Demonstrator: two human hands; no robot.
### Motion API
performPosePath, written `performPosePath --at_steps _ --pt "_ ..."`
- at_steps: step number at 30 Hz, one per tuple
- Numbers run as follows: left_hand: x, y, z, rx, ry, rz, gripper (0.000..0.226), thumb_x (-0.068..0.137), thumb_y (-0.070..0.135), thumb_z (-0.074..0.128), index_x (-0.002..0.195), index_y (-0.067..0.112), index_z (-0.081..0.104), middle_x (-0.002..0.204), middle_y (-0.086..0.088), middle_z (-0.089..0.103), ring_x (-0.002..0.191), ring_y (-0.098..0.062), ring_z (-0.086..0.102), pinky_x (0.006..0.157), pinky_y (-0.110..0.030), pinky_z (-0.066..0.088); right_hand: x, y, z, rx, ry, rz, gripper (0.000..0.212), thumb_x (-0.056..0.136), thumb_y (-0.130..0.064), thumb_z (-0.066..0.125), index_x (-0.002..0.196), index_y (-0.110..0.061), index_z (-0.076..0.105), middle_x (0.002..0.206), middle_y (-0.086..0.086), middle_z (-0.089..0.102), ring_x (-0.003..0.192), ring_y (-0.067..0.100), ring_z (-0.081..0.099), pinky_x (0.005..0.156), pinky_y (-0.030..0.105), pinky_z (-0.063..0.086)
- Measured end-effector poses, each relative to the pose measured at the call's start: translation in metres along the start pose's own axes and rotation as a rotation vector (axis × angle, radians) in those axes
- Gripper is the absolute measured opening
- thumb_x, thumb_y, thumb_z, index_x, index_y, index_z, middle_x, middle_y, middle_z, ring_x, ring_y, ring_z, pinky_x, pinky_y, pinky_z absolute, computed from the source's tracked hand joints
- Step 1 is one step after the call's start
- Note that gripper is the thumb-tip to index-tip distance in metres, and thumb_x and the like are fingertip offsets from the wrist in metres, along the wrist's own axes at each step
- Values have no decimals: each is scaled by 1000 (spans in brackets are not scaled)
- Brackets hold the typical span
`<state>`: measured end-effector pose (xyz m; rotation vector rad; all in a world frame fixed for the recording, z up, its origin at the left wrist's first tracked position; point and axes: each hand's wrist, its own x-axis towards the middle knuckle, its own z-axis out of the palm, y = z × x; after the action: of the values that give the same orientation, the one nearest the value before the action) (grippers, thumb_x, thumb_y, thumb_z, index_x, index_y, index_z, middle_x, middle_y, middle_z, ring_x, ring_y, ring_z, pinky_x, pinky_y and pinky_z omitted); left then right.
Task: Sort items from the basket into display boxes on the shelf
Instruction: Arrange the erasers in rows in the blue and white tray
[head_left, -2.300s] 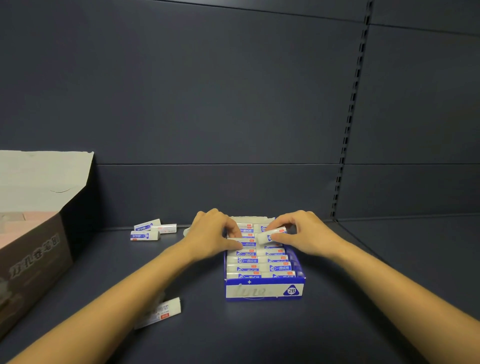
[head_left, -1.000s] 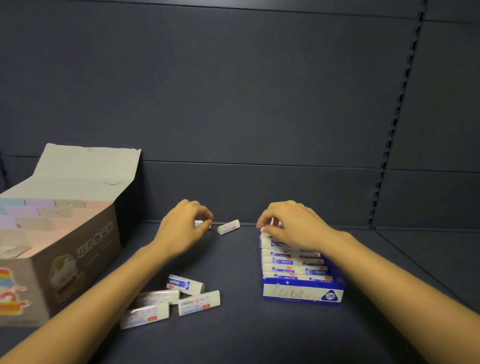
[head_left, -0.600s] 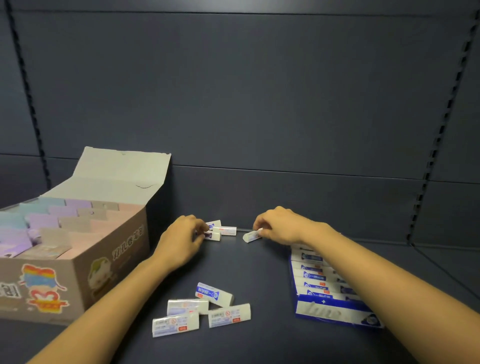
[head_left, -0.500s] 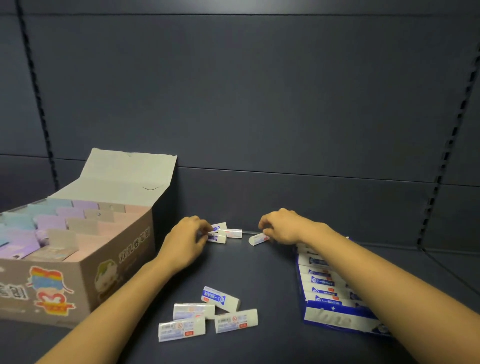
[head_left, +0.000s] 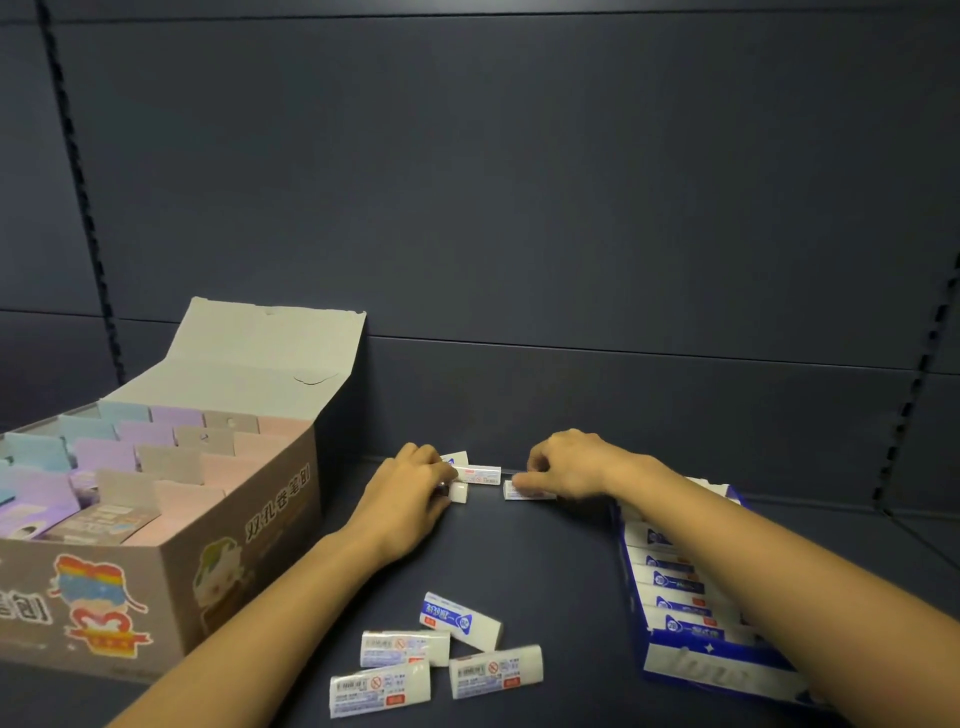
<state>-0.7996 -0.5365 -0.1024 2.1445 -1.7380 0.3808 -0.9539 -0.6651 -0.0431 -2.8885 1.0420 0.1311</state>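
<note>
A blue display box (head_left: 711, 673) of white erasers stands at the right, partly under my right forearm. At the back of the shelf, my left hand (head_left: 405, 499) curls over a small eraser (head_left: 459, 491), with two more erasers (head_left: 480, 474) lying just past its fingertips. My right hand (head_left: 566, 470) pinches another eraser (head_left: 527, 492) against the shelf floor. Several loose erasers (head_left: 457, 621) lie in a cluster near the front, between my forearms.
A large grey-brown carton (head_left: 171, 561) with its lid open stands at the left, filled with pastel boxes. The dark shelf back wall (head_left: 519, 208) rises right behind my hands. Slotted uprights run down both sides.
Both hands left the blue box and went to the loose erasers at the back of the shelf. The view swung left, bringing the carton and the front cluster into sight.
</note>
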Motion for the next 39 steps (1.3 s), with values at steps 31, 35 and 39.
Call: performPosePath --at_steps 31,35,39 --pt "-12 12 -28 -789 166 -186 18 79 9 72 84 21 60 86 -2 67 74 -18 63 68 -15 48 -63 19 -14 313 129 -169 32 87 -12 63 119 -17 60 105 -4 61 90 9 54 71 11 41" --pt "-19 35 -40 -1034 116 -217 36 58 24 84 83 9 61 88 -15 72 80 -26 68 76 -31 52 -90 36 -17 363 159 -135 32 88 -13 63 119 -20 59 106 -6 59 94 9 56 72 11 43" --pt "-18 65 -46 -1170 38 -185 34 50 21 82 74 10 60 83 -11 73 79 -27 68 83 -42 51 -114 53 -20 386 192 -125 31 87 -16 64 117 -21 59 105 -8 61 89 7 57 70 12 44"
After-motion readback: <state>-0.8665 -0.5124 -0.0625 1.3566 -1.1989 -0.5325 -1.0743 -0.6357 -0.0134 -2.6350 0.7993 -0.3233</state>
